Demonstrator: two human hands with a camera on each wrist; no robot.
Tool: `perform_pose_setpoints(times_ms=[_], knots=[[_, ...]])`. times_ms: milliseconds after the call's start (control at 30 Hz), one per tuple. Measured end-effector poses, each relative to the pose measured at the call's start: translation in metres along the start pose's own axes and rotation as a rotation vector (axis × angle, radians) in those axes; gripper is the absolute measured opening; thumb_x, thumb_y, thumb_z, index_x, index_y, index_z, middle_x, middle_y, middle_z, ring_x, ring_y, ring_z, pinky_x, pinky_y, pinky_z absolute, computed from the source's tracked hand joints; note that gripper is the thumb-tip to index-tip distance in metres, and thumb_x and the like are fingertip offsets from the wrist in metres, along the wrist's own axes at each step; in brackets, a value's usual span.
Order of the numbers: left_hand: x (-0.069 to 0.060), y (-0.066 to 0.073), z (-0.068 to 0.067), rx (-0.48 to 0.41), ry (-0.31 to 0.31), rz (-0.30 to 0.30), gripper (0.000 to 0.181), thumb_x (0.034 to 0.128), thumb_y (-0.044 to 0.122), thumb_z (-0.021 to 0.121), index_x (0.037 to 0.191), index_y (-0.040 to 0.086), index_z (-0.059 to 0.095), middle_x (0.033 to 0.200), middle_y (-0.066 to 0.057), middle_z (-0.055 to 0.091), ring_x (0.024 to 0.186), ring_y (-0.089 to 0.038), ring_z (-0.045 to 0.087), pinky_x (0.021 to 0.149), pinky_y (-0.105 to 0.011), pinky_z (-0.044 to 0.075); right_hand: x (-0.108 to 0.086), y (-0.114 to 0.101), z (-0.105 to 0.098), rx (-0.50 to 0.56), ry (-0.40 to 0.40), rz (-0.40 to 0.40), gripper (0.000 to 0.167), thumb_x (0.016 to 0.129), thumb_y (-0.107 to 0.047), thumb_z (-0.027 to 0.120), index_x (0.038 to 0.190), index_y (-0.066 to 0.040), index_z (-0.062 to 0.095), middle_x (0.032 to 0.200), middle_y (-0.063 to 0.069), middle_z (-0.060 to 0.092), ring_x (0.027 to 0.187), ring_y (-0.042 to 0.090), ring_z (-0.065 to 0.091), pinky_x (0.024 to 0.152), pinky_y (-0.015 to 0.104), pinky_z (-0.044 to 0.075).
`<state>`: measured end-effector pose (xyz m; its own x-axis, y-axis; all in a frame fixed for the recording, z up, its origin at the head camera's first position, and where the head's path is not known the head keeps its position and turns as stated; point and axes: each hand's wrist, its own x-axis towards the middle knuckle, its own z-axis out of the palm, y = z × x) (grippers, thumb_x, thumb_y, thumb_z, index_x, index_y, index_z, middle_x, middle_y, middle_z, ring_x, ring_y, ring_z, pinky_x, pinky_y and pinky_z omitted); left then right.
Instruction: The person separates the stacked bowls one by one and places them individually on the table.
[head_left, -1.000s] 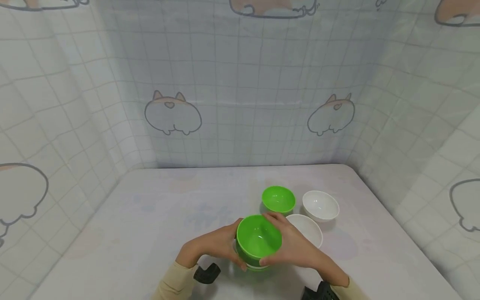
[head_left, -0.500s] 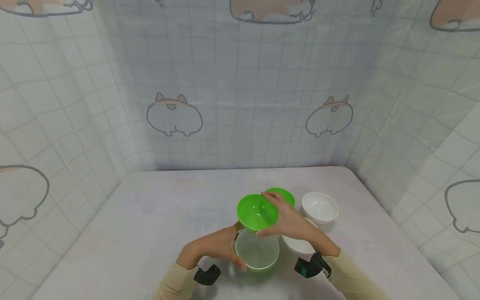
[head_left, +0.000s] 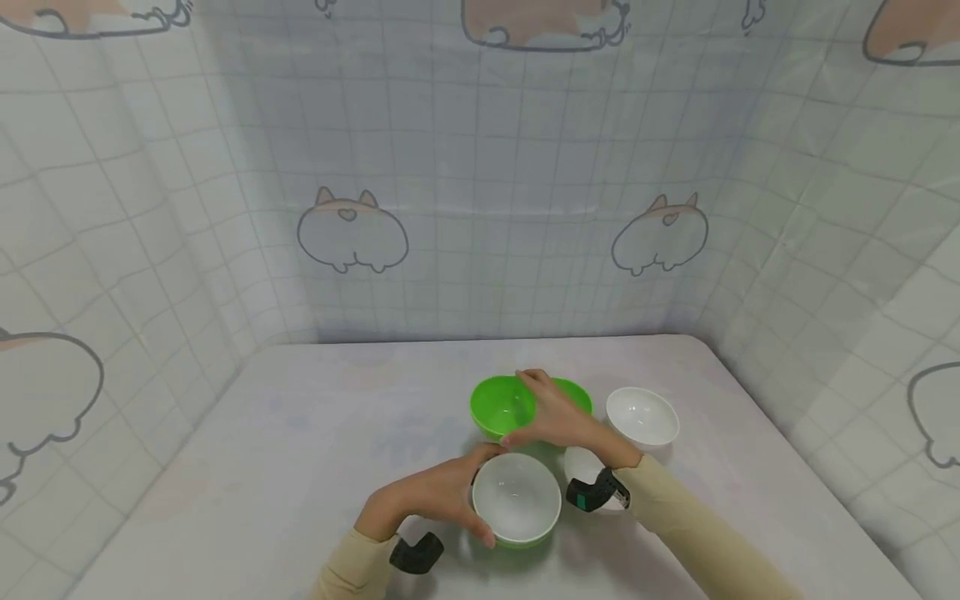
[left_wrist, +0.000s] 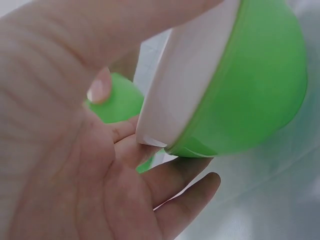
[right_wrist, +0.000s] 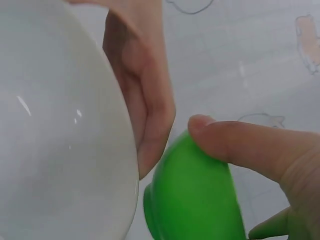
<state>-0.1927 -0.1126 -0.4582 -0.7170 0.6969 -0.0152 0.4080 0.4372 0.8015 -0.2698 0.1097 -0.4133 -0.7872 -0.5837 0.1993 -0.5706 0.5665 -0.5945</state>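
My left hand [head_left: 438, 493] grips a nested pair of bowls near the front of the table, thumb on the near side and fingers round the far side. A white bowl [head_left: 517, 497] sits inside a green bowl [left_wrist: 260, 85], its rim standing above the green one. Just beyond, my right hand [head_left: 557, 418] pinches a separate green bowl [head_left: 498, 407] at its right side; the right wrist view shows the thumb on this green bowl [right_wrist: 195, 195]. Whether its base touches the table cannot be made out. Another green bowl [head_left: 576, 394] is partly hidden behind my right hand.
A white bowl [head_left: 642, 417] stands at the right. A second white bowl [head_left: 580, 463], largely covered by the right wrist and its black wrist device [head_left: 592, 490], is beside the nested pair. Patterned cloth walls [head_left: 480, 250] enclose the white table [head_left: 337, 417] at the back and sides.
My right hand has lifted the top green bowl out of the stack and carried it away from me, beside the far green bowl. This uncovered the white bowl. My left hand stays on the stack.
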Motion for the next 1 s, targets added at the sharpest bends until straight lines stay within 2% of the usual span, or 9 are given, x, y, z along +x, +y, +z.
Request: perform_pose_setpoints(times_ms=[233, 433, 567, 767, 1000], knots=[[0.000, 0.002, 0.001, -0.018, -0.010, -0.025, 0.101, 0.0703, 0.028, 0.089, 0.148, 0.009, 0.026, 0.137, 0.004, 0.043, 0.118, -0.010, 0.048, 0.093, -0.031, 0.044, 0.015, 0.003, 0.006, -0.001, -0.068, 0.017, 0.115, 0.064, -0.040, 0.089, 0.147, 0.010, 0.027, 0.146, 0.028, 0.030, 0.129, 0.041, 0.040, 0.099, 0.052, 0.040], [0.000, 0.003, 0.001, 0.017, 0.006, -0.036, 0.103, 0.0682, 0.031, 0.090, 0.147, 0.010, 0.027, 0.133, 0.006, 0.045, 0.115, -0.009, 0.049, 0.093, -0.031, 0.043, 0.025, 0.005, 0.008, -0.035, -0.119, 0.035, 0.114, 0.065, -0.037, 0.089, 0.146, 0.012, 0.026, 0.145, 0.030, 0.030, 0.129, 0.042, 0.039, 0.099, 0.052, 0.040], [0.001, 0.002, 0.002, 0.042, 0.007, -0.040, 0.104, 0.0678, 0.033, 0.090, 0.148, 0.011, 0.026, 0.131, 0.006, 0.047, 0.113, -0.008, 0.050, 0.091, -0.030, 0.044, 0.030, 0.006, 0.011, -0.075, -0.123, 0.043, 0.114, 0.065, -0.036, 0.090, 0.146, 0.012, 0.026, 0.145, 0.029, 0.030, 0.130, 0.041, 0.038, 0.100, 0.051, 0.039], [0.000, 0.003, 0.001, 0.015, -0.004, -0.034, 0.103, 0.0694, 0.030, 0.089, 0.148, 0.012, 0.025, 0.132, 0.004, 0.046, 0.113, -0.010, 0.051, 0.089, -0.030, 0.046, 0.034, 0.006, 0.017, -0.117, -0.127, 0.013, 0.114, 0.065, -0.036, 0.090, 0.145, 0.014, 0.026, 0.146, 0.030, 0.029, 0.132, 0.040, 0.035, 0.101, 0.050, 0.038], [-0.001, 0.004, 0.000, 0.026, -0.002, -0.041, 0.105, 0.0694, 0.030, 0.089, 0.149, 0.010, 0.024, 0.133, 0.003, 0.045, 0.113, -0.009, 0.050, 0.089, -0.030, 0.046, 0.039, 0.005, 0.020, -0.138, -0.162, -0.001, 0.113, 0.068, -0.036, 0.088, 0.145, 0.014, 0.024, 0.146, 0.031, 0.028, 0.132, 0.040, 0.035, 0.101, 0.050, 0.038]])
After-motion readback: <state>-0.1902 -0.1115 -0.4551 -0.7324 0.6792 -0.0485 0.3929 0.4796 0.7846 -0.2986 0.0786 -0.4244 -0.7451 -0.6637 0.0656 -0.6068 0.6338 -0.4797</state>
